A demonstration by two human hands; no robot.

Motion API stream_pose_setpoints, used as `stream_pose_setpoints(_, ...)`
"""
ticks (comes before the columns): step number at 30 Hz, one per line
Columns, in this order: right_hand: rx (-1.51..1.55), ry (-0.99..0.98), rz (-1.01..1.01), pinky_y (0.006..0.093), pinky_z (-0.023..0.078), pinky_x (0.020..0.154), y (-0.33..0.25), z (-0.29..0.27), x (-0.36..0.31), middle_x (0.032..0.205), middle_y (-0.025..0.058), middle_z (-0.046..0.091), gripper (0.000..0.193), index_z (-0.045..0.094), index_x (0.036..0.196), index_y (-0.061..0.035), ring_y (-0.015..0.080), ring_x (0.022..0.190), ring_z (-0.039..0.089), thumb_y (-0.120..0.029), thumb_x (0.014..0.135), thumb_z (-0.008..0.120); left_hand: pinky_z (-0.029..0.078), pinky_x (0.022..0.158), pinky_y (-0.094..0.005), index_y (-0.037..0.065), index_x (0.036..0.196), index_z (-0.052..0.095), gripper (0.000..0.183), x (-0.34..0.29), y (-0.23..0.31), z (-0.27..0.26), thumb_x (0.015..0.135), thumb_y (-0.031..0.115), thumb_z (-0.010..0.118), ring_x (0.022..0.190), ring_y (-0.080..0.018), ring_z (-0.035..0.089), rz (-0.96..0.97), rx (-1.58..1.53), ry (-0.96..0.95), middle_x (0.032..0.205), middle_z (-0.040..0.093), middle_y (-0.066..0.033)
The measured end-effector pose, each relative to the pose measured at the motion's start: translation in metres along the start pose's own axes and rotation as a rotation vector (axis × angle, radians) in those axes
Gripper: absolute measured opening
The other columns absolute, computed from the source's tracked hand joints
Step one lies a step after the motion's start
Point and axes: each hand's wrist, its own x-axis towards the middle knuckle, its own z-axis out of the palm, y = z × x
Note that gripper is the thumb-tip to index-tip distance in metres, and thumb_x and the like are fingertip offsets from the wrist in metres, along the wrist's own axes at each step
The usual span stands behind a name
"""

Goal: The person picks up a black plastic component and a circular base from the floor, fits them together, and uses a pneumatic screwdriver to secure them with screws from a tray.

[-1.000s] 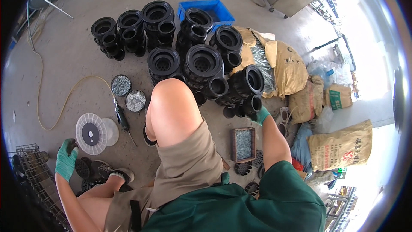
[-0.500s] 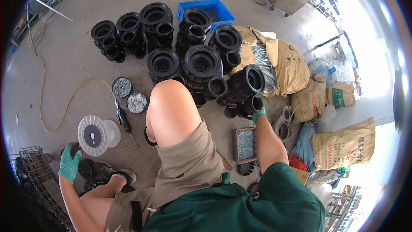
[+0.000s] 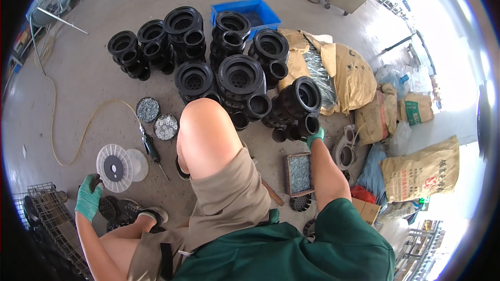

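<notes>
My right hand (image 3: 315, 136), in a green glove, grips a black plastic pipe fitting (image 3: 299, 98) by its lower end, beside the round side opening. That fitting tilts to the right; the fingertips are hidden behind it. Several like black fittings (image 3: 240, 77) stand upright in rows ahead of my raised knee. At the left, my left hand (image 3: 89, 198) hangs in a green glove with dark fingertips, its fingers loosely bent and nothing visible in them. It is nearest a clear plastic reel (image 3: 114, 167) on the floor.
A power screwdriver (image 3: 150, 145) on a yellow hose lies near round trays of screws (image 3: 148, 109) and washers (image 3: 166, 127). A box of small metal parts (image 3: 299, 175) sits by my right forearm. Behind are a blue crate (image 3: 263, 11) and paper sacks (image 3: 353, 77); a wire basket (image 3: 54, 213) stands left.
The view has shifted slightly. My left hand is a little farther right and still holds nothing visible; my right hand stays at the tilted fitting, which has hardly moved.
</notes>
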Motion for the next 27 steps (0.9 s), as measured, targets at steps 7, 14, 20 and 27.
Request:
stream_pose_setpoints(7,-0.135,-0.14,0.027,0.0586,0.054,0.082,-0.003,-0.015,0.013,0.116,0.0061,0.07,0.034,0.066,0.119,-0.0209,0.0297,0.104,0.066,-0.037,0.1,0.043,0.048,0.095,-0.0305,-0.002,0.126,0.056,0.033,0.009,0.019,0.01,0.093,-0.002,0.058,0.105,-0.0167,0.061,-0.036,0.009,-0.004,0.113,0.067,-0.0108)
stream_pose_setpoints(14,-0.031,-0.175,-0.131,0.0484,0.057,0.075,0.005,-0.043,-0.026,0.113,0.0065,0.068,0.029,0.062,0.121,-0.0182,0.0286,0.095,0.065,-0.033,0.097,0.056,0.049,0.095,-0.032,-0.002,0.128,0.055,0.039,0.002,0.009,0.0,0.09,-0.006,0.059,0.106,-0.0201,0.064,0.068,0.128,-0.01,0.115,0.067,-0.0131)
stream_pose_setpoints(20,-0.221,0.084,-0.766,0.0353,0.057,0.069,-0.059,-0.059,-0.068,0.098,0.0047,0.069,0.023,0.063,0.114,-0.0061,0.0189,0.08,0.066,-0.023,0.099,0.058,0.05,0.094,-0.0309,0.001,0.13,0.056,0.043,0.012,-0.003,-0.003,0.088,-0.012,0.059,0.109,-0.0182,0.062,0.085,-0.114,0.007,0.119,0.065,-0.0101)
stream_pose_setpoints(27,0.032,-0.566,-0.984,0.0328,0.06,0.071,-0.127,0.126,-0.271,0.103,0.0109,0.067,0.034,0.062,0.125,0.0002,0.0198,0.085,0.068,-0.023,0.1,0.063,0.045,0.106,-0.0351,0.0,0.146,0.043,0.056,0.022,-0.003,-0.017,0.093,-0.008,0.057,0.123,-0.0227,0.057,0.407,-0.162,0.257,0.14,0.056,-0.015)
